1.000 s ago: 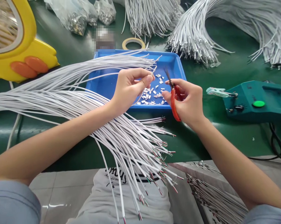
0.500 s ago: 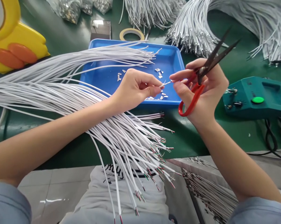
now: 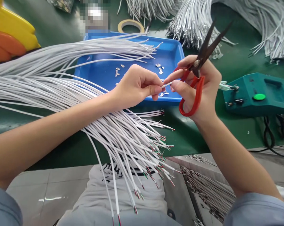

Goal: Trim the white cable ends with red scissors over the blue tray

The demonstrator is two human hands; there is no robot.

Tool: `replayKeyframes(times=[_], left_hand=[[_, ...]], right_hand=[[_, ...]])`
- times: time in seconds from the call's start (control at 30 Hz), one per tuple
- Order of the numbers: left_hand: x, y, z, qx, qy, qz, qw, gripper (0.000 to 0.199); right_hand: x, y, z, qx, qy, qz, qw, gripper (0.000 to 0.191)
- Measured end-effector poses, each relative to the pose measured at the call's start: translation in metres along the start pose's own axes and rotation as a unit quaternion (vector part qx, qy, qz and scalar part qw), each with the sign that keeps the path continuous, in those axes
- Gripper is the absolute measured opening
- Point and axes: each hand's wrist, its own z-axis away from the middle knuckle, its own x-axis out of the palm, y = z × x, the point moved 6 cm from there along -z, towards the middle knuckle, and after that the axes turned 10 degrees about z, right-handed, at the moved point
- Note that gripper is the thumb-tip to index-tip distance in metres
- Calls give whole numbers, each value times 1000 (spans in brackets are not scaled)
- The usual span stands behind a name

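Over the front of a blue tray [image 3: 101,67], my left hand [image 3: 137,86] pinches a white cable [image 3: 167,85] near its end. My right hand [image 3: 198,88] has thumb and forefinger on the cable's tip. Red-handled scissors [image 3: 195,97] hang on that same hand, their dark blades apart and pointing up and away. Small silvery-white scraps [image 3: 159,67] lie in the tray. Under my left forearm runs a bundle of white cables [image 3: 123,135], their ends showing red, green and dark wires. Another bundle [image 3: 104,50] rests across the tray's far left part.
A teal machine [image 3: 269,94] with a green button stands at the right, black cords below it. A tape roll [image 3: 131,26] lies behind the tray. Cable heaps [image 3: 191,25] fill the back right. A yellow and orange object [image 3: 12,34] is at the upper left.
My right hand with the scissors has moved left, closer to my left hand, and its fingers now close on the cable tip. The whole view has shifted slightly.
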Motion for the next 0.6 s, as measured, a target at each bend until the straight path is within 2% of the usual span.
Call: replayKeyframes(times=[0.17,0.27,0.43,0.6], left_hand=[[3,3,0,-5,-29,4,1000,22],[4,3,-1,-16,-38,20,999,24],[2,-2,0,-45,-19,27,998,20],[2,-7,1,-59,-11,50,997,15]], right_hand=[[4,-4,-2,-24,-17,-36,999,33],[5,-5,-2,-15,-28,-28,999,37],[3,-7,-1,-6,-24,9,1000,38],[3,-7,-1,-1,-18,-10,1000,39]])
